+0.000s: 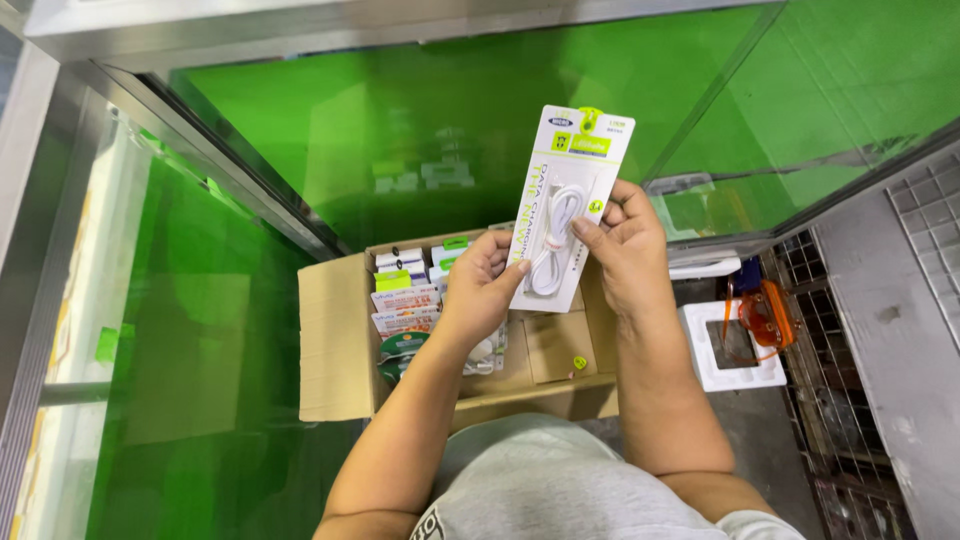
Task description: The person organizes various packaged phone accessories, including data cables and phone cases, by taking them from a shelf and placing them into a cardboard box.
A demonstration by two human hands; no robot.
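You hold the white cable pack (562, 205) upright above the open cardboard box (340, 340), its long axis tilted slightly right, left hand (482, 290) pinching its lower edge, right hand (628, 245) closed around its right side.

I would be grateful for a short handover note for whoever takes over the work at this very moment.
Left hand: grips the lower left edge of a white and green blister pack that holds a coiled white cable.
Right hand: holds the same pack from the right, thumb across its front.
The pack is held upright above an open cardboard box.
In the box: more small packs stand at the back left, with a roll of green tape below them; the right half shows bare cardboard.
Done: one pack is in hand, out of the box.
Left: the other packs lie in the box, untouched.
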